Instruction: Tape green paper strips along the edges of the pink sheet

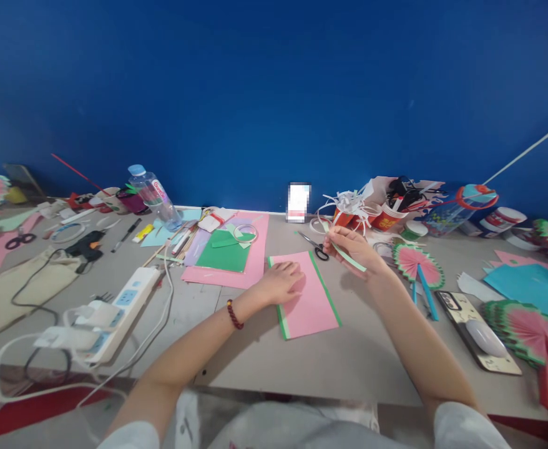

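My left hand [281, 284] lies flat, fingers spread, on the left part of a pink sheet of paper [309, 296]. Green strips run along the sheet's two long edges, and a paler band sits just inside the left one, partly hidden by the hand. Raised to the right of the sheet, my right hand [352, 246] pinches a thin pale green paper strip [351, 259] whose end hangs below the fingers. Black-handled scissors [321, 251] rest on the table between the sheet's far edge and my right hand.
Green paper [222, 255] on pink and lilac sheets lies left, near a plastic bottle [156, 196]. A power strip [127, 305], cables and a glue gun [84, 248] are further left. Right are red cups [386, 218], watermelon-coloured paper fans [418, 263] and a phone [477, 333] under a mouse [484, 337].
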